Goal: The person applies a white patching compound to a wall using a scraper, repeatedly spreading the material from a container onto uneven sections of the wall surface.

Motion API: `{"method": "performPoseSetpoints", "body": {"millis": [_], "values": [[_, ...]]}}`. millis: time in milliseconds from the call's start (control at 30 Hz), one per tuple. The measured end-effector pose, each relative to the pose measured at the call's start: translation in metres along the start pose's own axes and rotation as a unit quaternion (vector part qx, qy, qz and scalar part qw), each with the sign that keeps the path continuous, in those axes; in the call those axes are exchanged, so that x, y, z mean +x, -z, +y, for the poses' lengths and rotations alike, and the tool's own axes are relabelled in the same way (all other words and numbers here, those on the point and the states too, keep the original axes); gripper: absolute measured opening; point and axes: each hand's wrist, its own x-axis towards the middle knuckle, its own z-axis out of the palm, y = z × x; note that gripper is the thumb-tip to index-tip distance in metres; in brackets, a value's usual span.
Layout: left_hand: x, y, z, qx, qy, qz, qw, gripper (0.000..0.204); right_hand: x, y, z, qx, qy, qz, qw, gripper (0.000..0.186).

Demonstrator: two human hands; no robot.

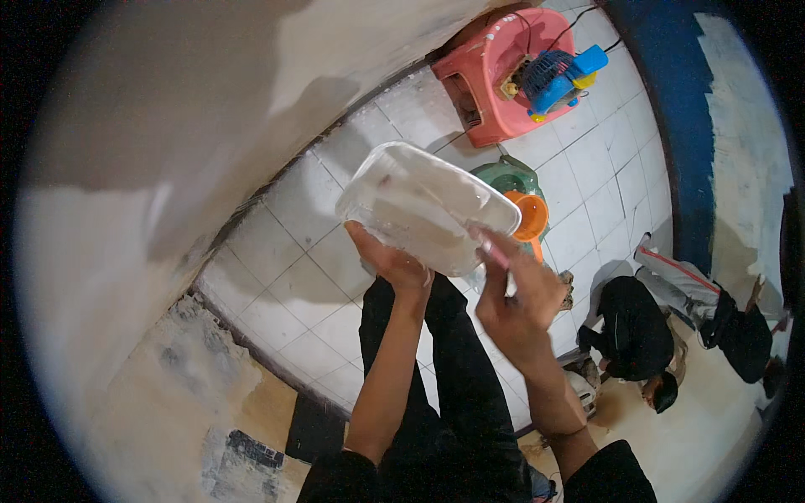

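Observation:
A rectangular translucent white plastic container (411,197) is tilted in front of me, its open side facing up toward me. Under its near left edge, my left hand (392,261) supports it with the fingers mostly hidden behind the wall. At its right end, my right hand (527,298) is closed around a slim pink-handled tool (498,250). That tool's far end reaches to the container's inner side, smeared by motion, so its exact kind is unclear. Beyond the right hand, an orange dipper (531,220) lies at a green basin (506,175).
A pink plastic chair (482,80) holds a small blue fan (553,77) with cables behind it. White floor tiles (285,277) run between a pale wall (142,159) and a blue-painted wall (671,109). People in dark clothes (629,327) sit low at the right, by a whitish sack (675,277).

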Motion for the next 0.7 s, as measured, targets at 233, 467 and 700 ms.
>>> {"method": "performPoseSetpoints", "body": {"millis": [233, 467, 700], "values": [[-0.012, -0.003, -0.013, -0.069, 0.050, -0.019, 0.996, 0.058, 0.014, -0.006, 0.001, -0.040, -0.017, -0.116, 0.992, 0.023], [-0.018, 0.008, -0.018, 0.031, 0.031, -0.061, 0.997, 0.058, 0.020, -0.009, 0.006, -0.056, -0.055, -0.136, 0.988, 0.017], [-0.013, 0.014, -0.018, -0.021, 0.083, -0.045, 0.995, 0.055, 0.015, -0.012, 0.005, -0.046, -0.051, -0.107, 0.992, 0.016]]}}
